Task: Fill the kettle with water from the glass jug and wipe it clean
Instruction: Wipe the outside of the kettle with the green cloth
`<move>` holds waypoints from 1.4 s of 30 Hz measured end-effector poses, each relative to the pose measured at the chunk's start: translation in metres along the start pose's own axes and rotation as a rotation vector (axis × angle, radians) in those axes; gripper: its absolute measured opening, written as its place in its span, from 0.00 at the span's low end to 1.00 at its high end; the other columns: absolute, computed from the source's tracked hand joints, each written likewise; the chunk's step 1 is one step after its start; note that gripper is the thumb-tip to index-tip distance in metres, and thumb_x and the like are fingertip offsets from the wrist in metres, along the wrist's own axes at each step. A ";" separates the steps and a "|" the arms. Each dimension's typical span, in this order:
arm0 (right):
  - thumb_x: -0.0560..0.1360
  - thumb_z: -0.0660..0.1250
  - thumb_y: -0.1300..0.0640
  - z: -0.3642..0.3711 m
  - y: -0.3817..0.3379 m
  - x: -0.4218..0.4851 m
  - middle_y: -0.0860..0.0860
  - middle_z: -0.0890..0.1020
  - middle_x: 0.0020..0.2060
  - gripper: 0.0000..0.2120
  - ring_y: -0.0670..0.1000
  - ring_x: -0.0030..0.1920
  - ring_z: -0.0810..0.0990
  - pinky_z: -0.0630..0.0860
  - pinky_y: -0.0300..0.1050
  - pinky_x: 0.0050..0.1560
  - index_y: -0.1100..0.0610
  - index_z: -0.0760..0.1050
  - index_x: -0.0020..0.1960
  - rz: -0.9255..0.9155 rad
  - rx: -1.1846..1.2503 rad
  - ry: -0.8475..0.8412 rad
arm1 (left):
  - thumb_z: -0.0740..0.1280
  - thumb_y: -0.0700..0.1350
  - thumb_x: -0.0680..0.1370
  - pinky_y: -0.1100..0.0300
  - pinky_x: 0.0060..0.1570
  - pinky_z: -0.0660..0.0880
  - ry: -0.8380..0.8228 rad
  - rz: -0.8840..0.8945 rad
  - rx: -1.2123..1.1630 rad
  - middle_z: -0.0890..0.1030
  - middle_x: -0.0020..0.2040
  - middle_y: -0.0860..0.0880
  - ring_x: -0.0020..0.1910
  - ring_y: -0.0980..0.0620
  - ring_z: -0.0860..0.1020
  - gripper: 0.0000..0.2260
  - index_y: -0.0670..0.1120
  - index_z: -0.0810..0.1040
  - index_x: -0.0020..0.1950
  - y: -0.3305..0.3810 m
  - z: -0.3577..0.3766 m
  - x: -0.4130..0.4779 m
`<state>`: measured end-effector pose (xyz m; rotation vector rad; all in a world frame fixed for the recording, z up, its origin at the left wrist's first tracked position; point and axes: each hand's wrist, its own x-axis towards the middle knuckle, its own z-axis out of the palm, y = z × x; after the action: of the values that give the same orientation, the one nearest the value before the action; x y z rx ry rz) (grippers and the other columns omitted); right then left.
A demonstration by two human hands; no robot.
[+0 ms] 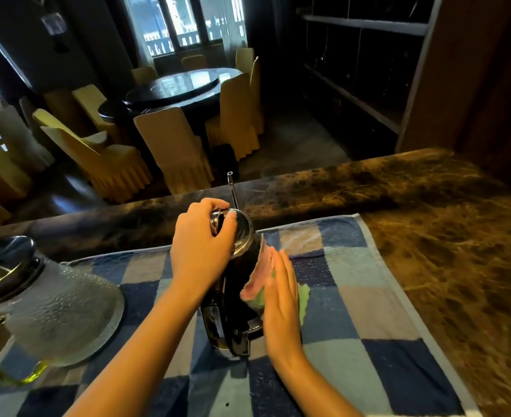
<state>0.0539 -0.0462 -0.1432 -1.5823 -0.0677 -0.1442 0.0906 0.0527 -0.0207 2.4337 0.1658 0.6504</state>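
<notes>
A dark kettle (228,314) with a shiny steel lid and a thin spout stands upright on a blue checked towel (353,296). My left hand (201,245) is clamped over the lid and its knob from above. My right hand (281,293) lies flat against the kettle's right side and presses a pink and green cloth (258,284) onto the body. At the left edge of the towel stands the textured glass jug (61,308), with a steel lid and a gold-coloured handle; neither hand touches it.
The towel covers the near part of a brown marble counter (444,236), whose raised ledge runs behind the kettle. Beyond the counter are a round dining table (172,88) with covered chairs and dark shelving (362,70) at the right.
</notes>
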 end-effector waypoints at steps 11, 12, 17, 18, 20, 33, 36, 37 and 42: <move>0.77 0.45 0.38 -0.011 -0.020 0.058 0.42 0.58 0.75 0.24 0.42 0.75 0.53 0.54 0.54 0.75 0.38 0.52 0.72 -0.204 -0.258 -0.026 | 0.62 0.50 0.77 0.55 0.50 0.74 -0.012 0.001 -0.025 0.78 0.55 0.50 0.55 0.51 0.75 0.10 0.51 0.75 0.56 -0.002 -0.001 0.000; 0.76 0.45 0.36 -0.013 -0.013 0.045 0.42 0.59 0.74 0.24 0.43 0.74 0.56 0.56 0.55 0.75 0.36 0.52 0.71 -0.136 -0.247 -0.022 | 0.62 0.51 0.77 0.54 0.51 0.75 -0.012 0.002 -0.027 0.78 0.55 0.50 0.55 0.51 0.75 0.10 0.51 0.75 0.57 -0.002 -0.002 -0.001; 0.75 0.54 0.39 -0.019 -0.018 0.005 0.40 0.73 0.64 0.20 0.35 0.62 0.73 0.73 0.39 0.61 0.37 0.66 0.66 0.086 0.247 -0.148 | 0.62 0.50 0.77 0.55 0.50 0.74 -0.021 -0.009 -0.039 0.78 0.54 0.51 0.55 0.51 0.74 0.09 0.52 0.75 0.56 -0.002 -0.002 -0.001; 0.76 0.52 0.41 -0.018 -0.021 0.015 0.42 0.76 0.61 0.17 0.36 0.58 0.76 0.76 0.40 0.58 0.39 0.69 0.62 0.116 0.296 -0.148 | 0.62 0.50 0.77 0.56 0.50 0.73 -0.022 -0.010 -0.040 0.78 0.54 0.51 0.56 0.51 0.74 0.09 0.52 0.75 0.56 -0.001 -0.002 -0.001; 0.79 0.48 0.41 -0.010 -0.029 0.039 0.44 0.79 0.58 0.17 0.38 0.53 0.79 0.78 0.52 0.56 0.39 0.73 0.59 0.102 0.164 -0.105 | 0.62 0.50 0.77 0.58 0.49 0.71 -0.024 -0.013 -0.037 0.78 0.55 0.52 0.56 0.51 0.74 0.09 0.52 0.75 0.56 -0.001 -0.001 -0.001; 0.79 0.48 0.46 0.024 -0.026 -0.011 0.36 0.58 0.75 0.24 0.43 0.75 0.57 0.59 0.46 0.74 0.31 0.49 0.73 -0.276 0.011 0.088 | 0.62 0.49 0.77 0.58 0.47 0.70 -0.011 -0.019 -0.025 0.78 0.54 0.52 0.55 0.52 0.74 0.08 0.52 0.75 0.56 0.000 0.000 -0.002; 0.75 0.48 0.37 0.017 -0.045 0.044 0.47 0.80 0.54 0.20 0.52 0.53 0.78 0.75 0.54 0.55 0.37 0.73 0.59 -0.090 0.098 0.091 | 0.62 0.49 0.77 0.59 0.47 0.69 -0.012 -0.021 -0.016 0.78 0.54 0.51 0.55 0.52 0.74 0.09 0.52 0.75 0.56 0.000 0.000 -0.002; 0.74 0.48 0.36 0.012 -0.045 0.059 0.49 0.82 0.46 0.21 0.54 0.47 0.79 0.76 0.56 0.50 0.41 0.77 0.51 -0.028 0.090 0.104 | 0.62 0.49 0.78 0.60 0.47 0.68 -0.011 -0.023 -0.011 0.78 0.55 0.51 0.55 0.52 0.74 0.09 0.51 0.75 0.56 0.001 0.000 -0.002; 0.78 0.51 0.42 0.010 -0.010 0.026 0.41 0.79 0.58 0.15 0.43 0.61 0.76 0.73 0.46 0.60 0.35 0.72 0.58 0.018 0.112 0.194 | 0.62 0.49 0.77 0.57 0.49 0.72 0.006 -0.019 -0.007 0.79 0.55 0.51 0.55 0.50 0.75 0.09 0.51 0.76 0.56 0.002 0.000 -0.002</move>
<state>0.0788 -0.0375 -0.1294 -1.4503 0.0891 -0.2748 0.0884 0.0509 -0.0206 2.4212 0.1886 0.6486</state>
